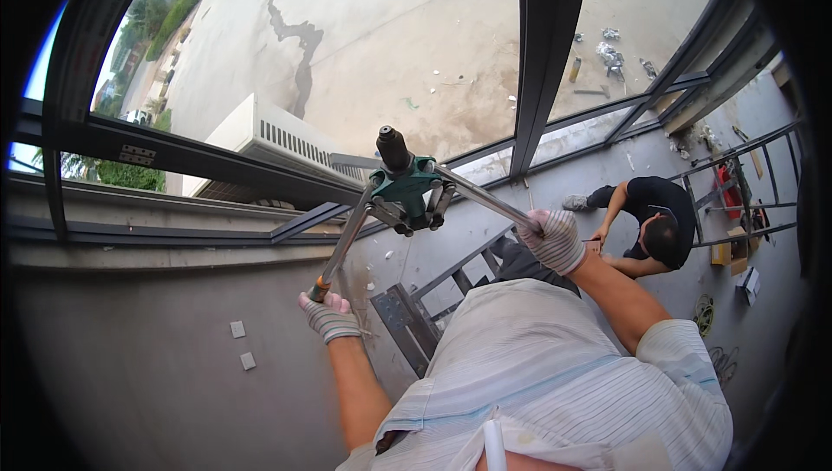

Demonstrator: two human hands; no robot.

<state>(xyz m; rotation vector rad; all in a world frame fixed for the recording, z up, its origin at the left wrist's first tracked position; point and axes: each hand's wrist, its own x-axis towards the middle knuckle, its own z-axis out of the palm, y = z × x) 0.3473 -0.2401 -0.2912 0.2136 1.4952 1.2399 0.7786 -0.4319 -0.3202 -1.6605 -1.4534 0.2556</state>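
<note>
A hand riveter [416, 194] with a green body, a dark nose and two long metal levers stands in front of me by the window frame, its levers spread wide. My left hand [329, 315], in a striped knit glove, is closed round the left lever at its orange and dark grip. The right lever's end is wrapped by my right hand [555, 241], gloved alike, which hides its grip. The nose points up and away from me; whether it touches the frame I cannot tell.
Dark window frame bars [550, 55] cross ahead, with a white outdoor unit [269, 137] beyond. A metal platform [416, 324] lies below me. At right a co-worker [654, 224] crouches beside a metal rack [737, 176], boxes [747, 285] and coiled cable [704, 315].
</note>
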